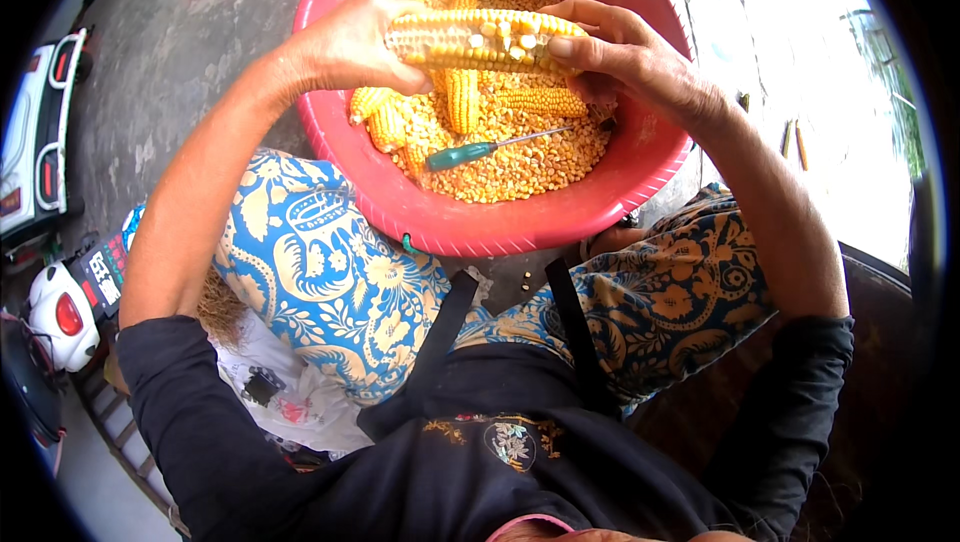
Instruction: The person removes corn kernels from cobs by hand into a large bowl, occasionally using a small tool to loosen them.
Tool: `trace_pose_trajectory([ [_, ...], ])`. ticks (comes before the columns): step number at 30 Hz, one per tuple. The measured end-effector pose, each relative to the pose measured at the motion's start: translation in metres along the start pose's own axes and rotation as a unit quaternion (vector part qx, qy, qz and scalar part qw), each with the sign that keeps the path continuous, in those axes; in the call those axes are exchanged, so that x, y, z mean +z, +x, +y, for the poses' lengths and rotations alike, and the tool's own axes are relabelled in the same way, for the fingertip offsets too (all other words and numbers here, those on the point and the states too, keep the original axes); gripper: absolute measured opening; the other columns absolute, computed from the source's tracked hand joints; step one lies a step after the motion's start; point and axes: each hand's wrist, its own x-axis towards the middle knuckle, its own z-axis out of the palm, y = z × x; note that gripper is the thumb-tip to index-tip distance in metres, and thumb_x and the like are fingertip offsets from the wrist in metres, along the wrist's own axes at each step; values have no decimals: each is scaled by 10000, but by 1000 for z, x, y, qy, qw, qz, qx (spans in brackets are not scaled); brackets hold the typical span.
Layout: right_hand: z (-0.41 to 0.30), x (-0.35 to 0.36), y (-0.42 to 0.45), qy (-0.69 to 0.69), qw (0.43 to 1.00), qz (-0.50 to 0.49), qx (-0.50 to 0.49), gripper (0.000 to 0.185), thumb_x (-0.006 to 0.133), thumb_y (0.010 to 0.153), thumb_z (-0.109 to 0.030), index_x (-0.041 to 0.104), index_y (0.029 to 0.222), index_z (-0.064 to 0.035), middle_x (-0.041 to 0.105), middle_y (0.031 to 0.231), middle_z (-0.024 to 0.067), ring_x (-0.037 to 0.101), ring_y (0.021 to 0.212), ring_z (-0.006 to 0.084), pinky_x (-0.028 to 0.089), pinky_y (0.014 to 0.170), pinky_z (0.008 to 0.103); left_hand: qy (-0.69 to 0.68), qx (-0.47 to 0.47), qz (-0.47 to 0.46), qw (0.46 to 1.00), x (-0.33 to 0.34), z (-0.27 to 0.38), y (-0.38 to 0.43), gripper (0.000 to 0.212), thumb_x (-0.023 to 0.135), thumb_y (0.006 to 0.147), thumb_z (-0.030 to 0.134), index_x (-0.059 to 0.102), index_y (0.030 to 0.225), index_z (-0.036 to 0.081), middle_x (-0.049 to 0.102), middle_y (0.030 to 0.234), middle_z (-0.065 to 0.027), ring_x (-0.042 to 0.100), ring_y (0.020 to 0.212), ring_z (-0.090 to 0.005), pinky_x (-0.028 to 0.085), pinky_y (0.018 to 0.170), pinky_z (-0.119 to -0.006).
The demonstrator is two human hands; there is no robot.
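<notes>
Above a red plastic tub [480,231], both my hands hold one ear of dried corn [480,39] level across the view. My left hand [356,47] grips its left end, while my right hand [622,51] holds the right end with the thumb pressed on the kernels. A strip along the cob is bare, with a few loose kernels sitting in it. Beneath, the tub holds a bed of loose corn kernels [517,174] and several whole ears, one of them [463,103] right below my hands. A screwdriver with a green handle [461,156] lies on the kernels.
The tub stands on a concrete floor [202,24] just beyond my knees. At the left are a white vehicle [37,137] and a white rear fairing with a red light [66,309]. A white plastic bag [315,399] lies beside my left leg. A few kernels [526,279] are on the floor.
</notes>
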Motion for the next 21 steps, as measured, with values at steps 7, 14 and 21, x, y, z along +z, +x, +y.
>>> trace_pose_trajectory([
  [7,2,16,-1,-41,998,40,19,564,711,858,-452,535,1146,-1,500,726,-10,459,593,40,371,506,214,108,-9,5,994,1,12,-1,351,722,637,130,642,957,11,675,769,-61,619,705,-118,510,674,-283],
  [14,-7,8,-4,28,999,8,-24,571,599,916,-455,516,1230,15,575,868,39,546,671,71,434,590,214,5,3,-2,1000,-9,4,-5,373,770,682,110,650,1023,20,697,889,-29,633,813,-111,515,778,-268],
  [21,1,-4,-1,163,983,-67,-45,554,488,947,-287,394,1385,39,592,1208,156,664,1018,242,524,738,276,15,-37,-49,998,-15,-4,-5,522,787,681,32,604,1170,14,675,1047,-25,593,977,-97,475,916,-283],
])
